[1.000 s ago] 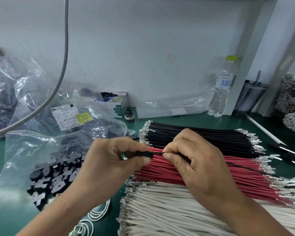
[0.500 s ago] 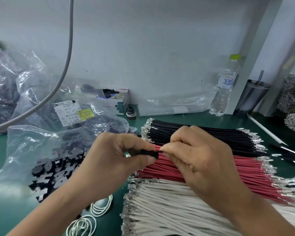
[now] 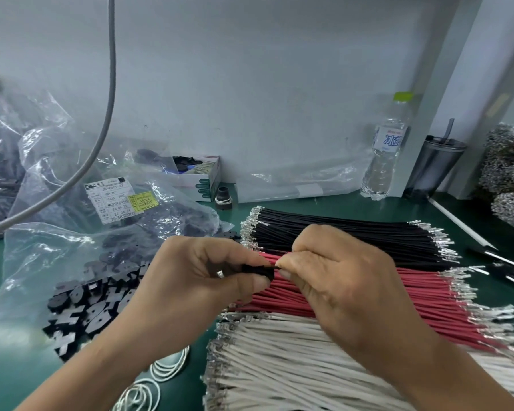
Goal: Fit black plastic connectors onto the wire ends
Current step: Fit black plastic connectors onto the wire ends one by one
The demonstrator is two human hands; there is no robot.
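connectors (image 3: pixel 83 307) left, spilling from bag (image 3: pixel 57 262) | wire bundles (image 3: pixel 339 292) right (three rows) | bottle (image 3: pixel 385 152) behind wires | hands (image 3: pixel 214 277) between

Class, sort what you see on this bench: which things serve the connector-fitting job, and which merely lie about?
Job:
left hand pinching black connector
right hand pinching a wire
black wires
red wires
white wires
loose connectors

Lying about:
water bottle
metal cup
small carton

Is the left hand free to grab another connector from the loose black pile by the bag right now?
Probably not yet: the left hand pinches a black connector while the right hand feeds a wire in. The pile lies uncovered just beside it.
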